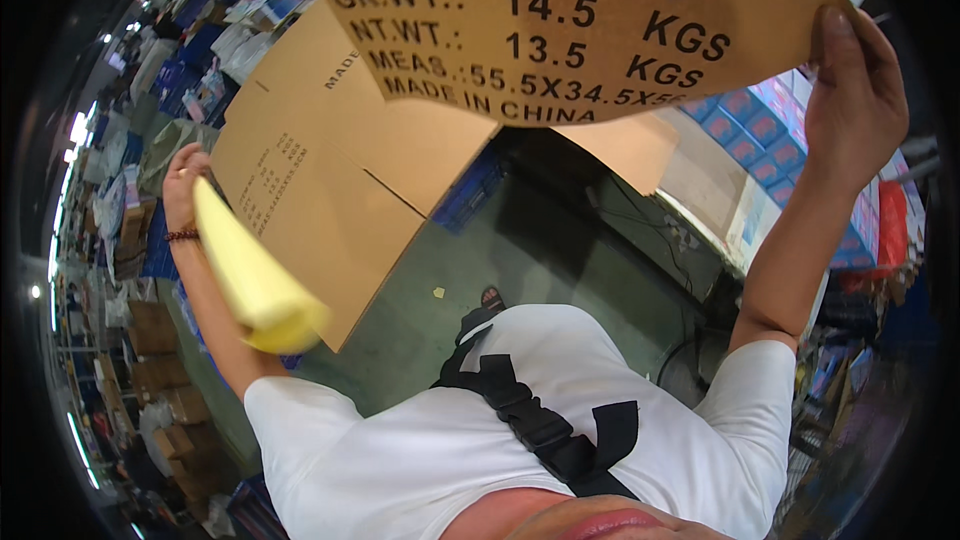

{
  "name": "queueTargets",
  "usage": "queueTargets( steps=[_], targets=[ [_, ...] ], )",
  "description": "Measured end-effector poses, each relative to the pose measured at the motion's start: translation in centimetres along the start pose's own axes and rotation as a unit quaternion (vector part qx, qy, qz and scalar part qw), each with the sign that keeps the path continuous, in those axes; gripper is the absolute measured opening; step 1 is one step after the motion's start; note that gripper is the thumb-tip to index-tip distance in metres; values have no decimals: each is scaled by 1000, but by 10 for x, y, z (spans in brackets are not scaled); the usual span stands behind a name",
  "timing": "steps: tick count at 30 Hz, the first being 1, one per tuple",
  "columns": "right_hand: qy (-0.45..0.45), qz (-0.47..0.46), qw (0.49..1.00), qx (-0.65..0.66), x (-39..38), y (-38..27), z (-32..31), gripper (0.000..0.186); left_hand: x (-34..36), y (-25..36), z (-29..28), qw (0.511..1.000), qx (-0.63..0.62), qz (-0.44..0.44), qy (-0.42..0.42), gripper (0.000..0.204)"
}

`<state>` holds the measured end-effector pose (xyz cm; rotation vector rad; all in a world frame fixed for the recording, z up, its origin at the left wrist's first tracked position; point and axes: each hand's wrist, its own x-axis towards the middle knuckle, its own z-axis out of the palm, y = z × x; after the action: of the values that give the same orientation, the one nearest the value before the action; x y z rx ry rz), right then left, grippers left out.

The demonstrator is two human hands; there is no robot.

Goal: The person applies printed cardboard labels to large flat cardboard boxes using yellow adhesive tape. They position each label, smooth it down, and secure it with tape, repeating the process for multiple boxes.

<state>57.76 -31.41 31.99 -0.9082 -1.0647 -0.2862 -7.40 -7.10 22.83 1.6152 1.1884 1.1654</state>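
Observation:
My right hand (850, 100) grips the right edge of a raised brown cardboard piece (590, 50) with large black print, which curves across the top of the view. At the left, my left hand (183, 180) has its fingers curled around the narrow end of a blurred, pale yellow rolled object (255, 280), possibly paper or tape. Behind that hand and below the raised piece lies a large flat printed carton (340, 220), slit along one side.
Blue crates (470, 190) sit under the cardboard. At the right, a work surface (740, 230) holds cardboard and stacked printed boxes (745, 140), with dark cables below. Shelves and brown cartons (160, 340) crowd the left. A sandalled foot (490, 297) shows on the green floor.

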Motion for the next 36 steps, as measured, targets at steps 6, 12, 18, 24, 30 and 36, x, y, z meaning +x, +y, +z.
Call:
queueTargets(
  steps=[6,12,18,24,30,36],
  targets=[
    [-122,-30,987,104,23,-1,100,21,-82,47,98,973,82,-42,-210,74],
    [-140,17,983,121,-12,-2,190,22,-116,41,72,966,-50,-65,-245,68],
    [-178,48,962,200,-38,2,265,21,-133,38,64,993,51,-37,-103,29],
    [-178,34,963,198,-49,-1,311,21,-78,-2,18,993,99,4,62,82],
    [-186,2,960,209,-36,2,342,21,-25,7,-21,988,44,90,115,98],
    [-207,30,939,272,-27,45,364,20,-37,16,12,992,14,94,86,35]
  ],
)
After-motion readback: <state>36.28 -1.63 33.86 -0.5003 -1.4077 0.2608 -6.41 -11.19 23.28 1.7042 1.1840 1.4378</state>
